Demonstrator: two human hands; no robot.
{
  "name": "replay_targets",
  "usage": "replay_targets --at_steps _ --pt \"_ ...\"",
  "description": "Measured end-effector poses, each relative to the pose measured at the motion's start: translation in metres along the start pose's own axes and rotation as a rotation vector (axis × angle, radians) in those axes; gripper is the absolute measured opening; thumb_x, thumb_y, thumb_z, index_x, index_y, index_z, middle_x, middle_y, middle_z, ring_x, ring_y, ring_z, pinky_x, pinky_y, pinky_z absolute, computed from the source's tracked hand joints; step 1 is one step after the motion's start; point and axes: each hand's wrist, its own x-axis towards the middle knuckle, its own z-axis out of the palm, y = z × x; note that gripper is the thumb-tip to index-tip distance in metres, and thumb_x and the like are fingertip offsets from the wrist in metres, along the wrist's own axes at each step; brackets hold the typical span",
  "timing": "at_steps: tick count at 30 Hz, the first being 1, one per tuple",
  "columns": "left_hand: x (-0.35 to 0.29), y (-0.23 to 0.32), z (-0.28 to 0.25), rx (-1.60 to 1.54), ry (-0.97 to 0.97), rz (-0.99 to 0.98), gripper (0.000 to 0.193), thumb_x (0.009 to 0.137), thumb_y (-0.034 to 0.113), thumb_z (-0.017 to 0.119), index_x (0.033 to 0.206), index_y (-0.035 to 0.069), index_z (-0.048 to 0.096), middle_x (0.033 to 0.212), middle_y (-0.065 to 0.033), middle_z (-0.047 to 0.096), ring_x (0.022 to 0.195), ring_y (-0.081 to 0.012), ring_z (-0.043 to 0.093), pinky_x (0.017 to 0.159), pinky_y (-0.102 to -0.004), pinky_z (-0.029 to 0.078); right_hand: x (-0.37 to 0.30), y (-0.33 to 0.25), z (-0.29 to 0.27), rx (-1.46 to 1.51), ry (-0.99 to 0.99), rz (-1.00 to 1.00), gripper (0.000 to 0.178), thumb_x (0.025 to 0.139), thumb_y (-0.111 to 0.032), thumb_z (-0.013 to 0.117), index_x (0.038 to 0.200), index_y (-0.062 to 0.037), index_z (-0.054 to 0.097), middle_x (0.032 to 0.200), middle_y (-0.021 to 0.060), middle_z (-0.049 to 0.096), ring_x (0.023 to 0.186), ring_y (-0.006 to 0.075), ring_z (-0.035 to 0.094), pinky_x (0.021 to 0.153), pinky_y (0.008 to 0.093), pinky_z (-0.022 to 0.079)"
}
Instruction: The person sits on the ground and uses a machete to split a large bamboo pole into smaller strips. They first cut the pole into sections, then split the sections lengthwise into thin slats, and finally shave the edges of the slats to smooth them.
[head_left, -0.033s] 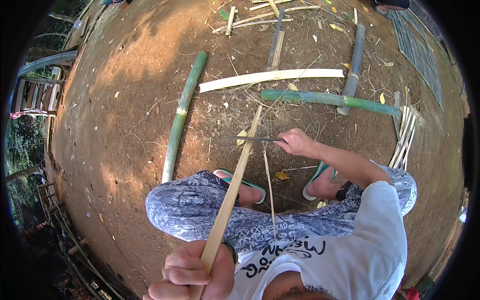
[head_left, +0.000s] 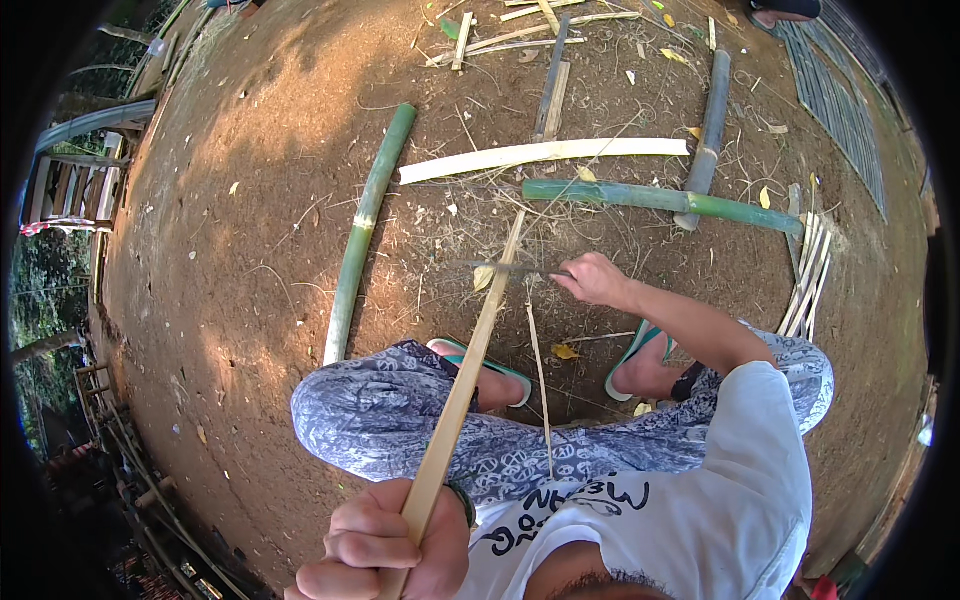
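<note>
My left hand (head_left: 365,545), low in view, is closed around the near end of a long, flat bamboo strip (head_left: 458,405). The strip slants away from me, its far end down by the ground. In my right hand (head_left: 594,280) is the handle of a thin, dark knife (head_left: 536,268). Its blade points left and lies across the strip toward the far end; blur hides whether its edge is cutting in. A thin, pale stick (head_left: 538,360) stretches between my feet toward my lap.
Green bamboo poles lie at left (head_left: 366,215) and right (head_left: 650,197), near a grey pole (head_left: 712,120). A wide pale split piece (head_left: 540,155) lies beyond the strip. Narrow slats (head_left: 812,275) rest right of my knee; a slatted panel (head_left: 835,110) lies far right.
My right hand and the knife have shifted slightly away from me, toward the strip's far end. The left hand and the strip have stayed in place.
</note>
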Motion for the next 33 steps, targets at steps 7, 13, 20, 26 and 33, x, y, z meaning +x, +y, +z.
replay_targets --at_steps 7,13,20,26,33 --pt "-0.003 -0.002 0.001 0.053 0.006 0.021 0.025 0.102 0.027 0.045 0.086 0.014 0.032 0.073 0.0023 0.03 0.053 -0.0103 0.031 0.046 -0.0248 0.028 0.025 0.03 -0.007 -0.074 -0.081 0.059 0.042 0.099 -0.035 0.055 0.086 0.0007 0.072 0.078 0.0268 0.068 0.079 0.0431 0.068 0.075 0.0508 0.056" --pt "-0.002 -0.003 0.008 0.003 0.025 0.045 0.025 0.102 0.029 0.045 0.086 0.014 0.033 0.072 0.0024 0.031 0.051 -0.0104 0.032 0.046 -0.0249 0.027 0.053 0.085 0.014 -0.18 -0.059 0.288 0.045 0.099 -0.038 0.055 0.083 0.0011 0.071 0.081 0.0265 0.069 0.083 0.0428 0.068 0.08 0.0501 0.055" --pt "0.0 -0.006 0.005 -0.014 0.019 0.068 0.025 0.103 0.03 0.043 0.087 0.013 0.032 0.072 0.0021 0.031 0.049 -0.0094 0.031 0.043 -0.0242 0.027 0.054 0.085 0.015 -0.189 -0.04 0.304 0.044 0.098 -0.038 0.056 0.091 0.0021 0.072 0.087 0.026 0.07 0.088 0.0421 0.069 0.081 0.0508 0.055" --pt "-0.003 0.0 0.001 0.058 0.023 0.068 0.027 0.104 0.032 0.04 0.088 0.013 0.032 0.073 0.0012 0.032 0.05 -0.0099 0.034 0.045 -0.0243 0.029 0.039 0.08 0.004 -0.194 -0.17 0.329 0.038 0.098 -0.034 0.056 0.098 0.0011 0.073 0.096 0.0227 0.072 0.095 0.04 0.069 0.085 0.0493 0.055" --pt "0.01 -0.004 -0.004 -0.018 0.133 -0.049 0.026 0.096 0.028 0.055 0.083 0.013 0.039 0.074 0.0021 0.037 0.05 -0.0086 0.039 0.045 -0.0192 0.026 0.043 0.045 0.007 0.061 0.005 0.493 0.041 0.096 -0.035 0.058 0.091 0.0037 0.071 0.084 0.026 0.069 0.085 0.0433 0.069 0.081 0.0514 0.054"
